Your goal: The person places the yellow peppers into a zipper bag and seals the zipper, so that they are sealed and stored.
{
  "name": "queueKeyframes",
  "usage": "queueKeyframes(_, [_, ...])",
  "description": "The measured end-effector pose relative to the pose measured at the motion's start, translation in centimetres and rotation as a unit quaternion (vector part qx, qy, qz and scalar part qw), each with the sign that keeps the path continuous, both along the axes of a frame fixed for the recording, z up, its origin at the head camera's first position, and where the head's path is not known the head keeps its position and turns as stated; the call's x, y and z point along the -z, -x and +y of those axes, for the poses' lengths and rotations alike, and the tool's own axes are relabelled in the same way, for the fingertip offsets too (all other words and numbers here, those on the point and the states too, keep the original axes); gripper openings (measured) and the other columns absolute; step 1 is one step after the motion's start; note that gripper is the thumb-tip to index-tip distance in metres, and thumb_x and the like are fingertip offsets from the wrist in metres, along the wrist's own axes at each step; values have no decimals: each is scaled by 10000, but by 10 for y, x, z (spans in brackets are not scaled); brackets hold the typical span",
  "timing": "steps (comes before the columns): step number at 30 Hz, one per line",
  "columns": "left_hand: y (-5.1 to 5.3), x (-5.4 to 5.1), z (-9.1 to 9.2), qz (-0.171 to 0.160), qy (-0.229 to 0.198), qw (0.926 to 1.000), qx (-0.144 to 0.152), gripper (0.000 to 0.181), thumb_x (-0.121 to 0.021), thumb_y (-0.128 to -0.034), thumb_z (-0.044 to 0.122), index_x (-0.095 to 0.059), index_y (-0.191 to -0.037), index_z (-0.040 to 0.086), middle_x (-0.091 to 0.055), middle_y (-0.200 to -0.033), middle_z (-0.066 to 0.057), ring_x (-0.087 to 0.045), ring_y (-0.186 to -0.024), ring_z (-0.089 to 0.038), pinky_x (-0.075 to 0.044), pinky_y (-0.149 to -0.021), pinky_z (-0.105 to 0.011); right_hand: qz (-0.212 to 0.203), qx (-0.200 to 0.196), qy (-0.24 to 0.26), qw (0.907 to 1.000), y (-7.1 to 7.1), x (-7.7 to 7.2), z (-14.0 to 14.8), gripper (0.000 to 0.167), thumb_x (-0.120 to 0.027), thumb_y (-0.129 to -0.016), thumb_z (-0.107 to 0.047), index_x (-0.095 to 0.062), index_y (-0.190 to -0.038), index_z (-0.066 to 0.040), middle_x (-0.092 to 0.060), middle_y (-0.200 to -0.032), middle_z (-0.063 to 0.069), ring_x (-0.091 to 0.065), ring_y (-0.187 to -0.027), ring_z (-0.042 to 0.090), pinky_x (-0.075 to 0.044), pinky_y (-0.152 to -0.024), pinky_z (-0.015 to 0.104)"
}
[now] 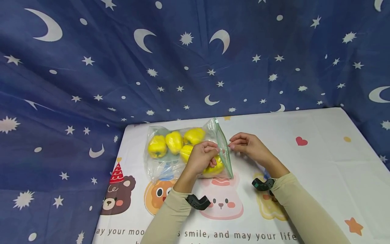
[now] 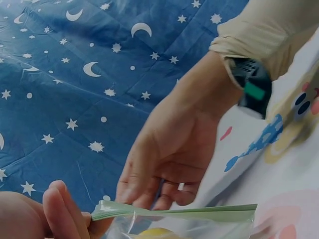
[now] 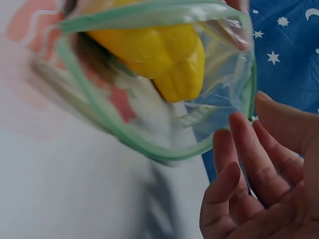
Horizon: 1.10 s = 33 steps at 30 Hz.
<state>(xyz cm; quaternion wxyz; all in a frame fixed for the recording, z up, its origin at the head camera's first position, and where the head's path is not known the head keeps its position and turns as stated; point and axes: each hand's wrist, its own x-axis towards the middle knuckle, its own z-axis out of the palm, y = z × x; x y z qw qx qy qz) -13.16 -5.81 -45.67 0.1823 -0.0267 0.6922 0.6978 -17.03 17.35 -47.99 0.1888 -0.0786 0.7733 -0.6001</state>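
A clear zip bag (image 1: 164, 167) with a green zip edge lies on its side, its mouth toward the right. Inside are several yellow bell peppers (image 1: 174, 142); one pepper (image 3: 174, 55) shows close behind the gaping mouth in the right wrist view. My left hand (image 1: 202, 156) reaches over the bag and pinches its plastic near the zip edge, partly covering the peppers. Just right of the mouth is my right hand (image 1: 251, 147), its fingers loosely extended with the tips at the green rim (image 3: 169, 153). Whether those fingertips touch the rim, I cannot tell.
A white cloth (image 1: 329, 162) printed with cartoon animals and lettering covers the table. Behind and to the left hangs a dark blue curtain (image 1: 170, 84) with moons and stars. Each wrist wears a black band, one on the left (image 1: 198, 202) and one on the right (image 1: 262, 184).
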Motion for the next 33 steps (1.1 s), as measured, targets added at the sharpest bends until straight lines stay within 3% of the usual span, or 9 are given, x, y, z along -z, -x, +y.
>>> queueKeyframes(6, [1, -5, -1, 12, 192, 9997, 179, 219, -665, -970, 95, -646, -1161, -11, -746, -893, -126, -601, -492, -118, -524, -497, -209, 177, 358, -246, 9989, 22, -14, -5, 482, -729, -959, -323, -618, -1280, 19, -696, -1186, 215, -692, -1020, 291, -567, -818, 431])
queueKeyframes(11, [6, -14, -8, 209, 663, 9969, 369, 211, -628, -986, 89, -670, -1174, 4, -767, -1002, -149, -643, -530, -133, -553, -520, -232, 135, 473, -199, 9986, 39, -22, -12, 470, -687, -989, -316, -607, -1330, -2, -637, -1305, 248, -666, -1117, 288, -535, -956, 504])
queueKeyframes(14, [16, -22, -15, 462, 977, 9938, 250, 202, -628, -998, 102, -683, -1159, -5, -768, -1011, -139, -671, -566, -155, -580, -551, -262, 87, 529, -192, 9984, 49, -23, -17, 491, -673, -996, -334, -600, -1357, -10, -626, -1346, 219, -631, -1194, 331, -514, -1005, 523])
queueKeyframes(17, [33, -29, -22, 850, 1312, 9877, 31, 217, -638, -1005, 123, -700, -1153, -23, -759, -1009, -165, -720, -642, -207, -605, -604, -290, 44, 562, -225, 9982, 59, -23, -22, 515, -675, -992, -364, -605, -1374, -25, -628, -1365, 172, -605, -1244, 349, -502, -1037, 527])
queueKeyframes(20, [54, -34, -28, 1456, 1879, 9713, -128, 219, -659, -1001, 162, -731, -1120, -8, -761, -981, -164, -751, -736, -231, -616, -673, -304, 6, 593, -270, 9979, 66, -24, -28, 479, -683, -985, -374, -643, -1340, -56, -642, -1348, 141, -604, -1246, 323, -496, -1054, 528])
queueKeyframes(23, [76, -37, -31, 2104, 2724, 9388, -139, 213, -666, -1001, 223, -773, -1090, 61, -774, -987, -106, -741, -861, -215, -600, -805, -330, -58, 673, -322, 9972, 73, -25, -35, 420, -701, -973, -365, -692, -1269, -68, -670, -1300, 140, -619, -1214, 311, -503, -1046, 529])
queueKeyframes(26, [97, -38, -33, 2372, 3346, 9120, 1, 232, -659, -1005, 279, -788, -1108, 116, -775, -1039, -45, -707, -968, -218, -555, -894, -377, -123, 740, -366, 9965, 78, -24, -42, 390, -711, -966, -357, -722, -1222, -63, -696, -1254, 140, -655, -1171, 314, -512, -1028, 533])
queueKeyframes(29, [116, -37, -31, 2235, 3554, 9070, 334, 256, -643, -1016, 299, -785, -1143, 128, -765, -1114, -34, -685, -1039, -231, -538, -942, -396, -114, 741, -475, 9961, 82, -23, -47, 379, -717, -961, -361, -737, -1196, -65, -720, -1203, 134, -692, -1125, 306, -525, -997, 520])
queueKeyframes(33, [135, -34, -27, 1856, 3534, 9124, 900, 279, -624, -1027, 319, -776, -1165, 131, -749, -1144, -40, -663, -1050, -228, -529, -952, -381, -19, 774, -623, 9951, 86, -22, -52, 326, -733, -952, -326, -758, -1138, -60, -747, -1120, 124, -710, -1074, 293, -539, -934, 486])
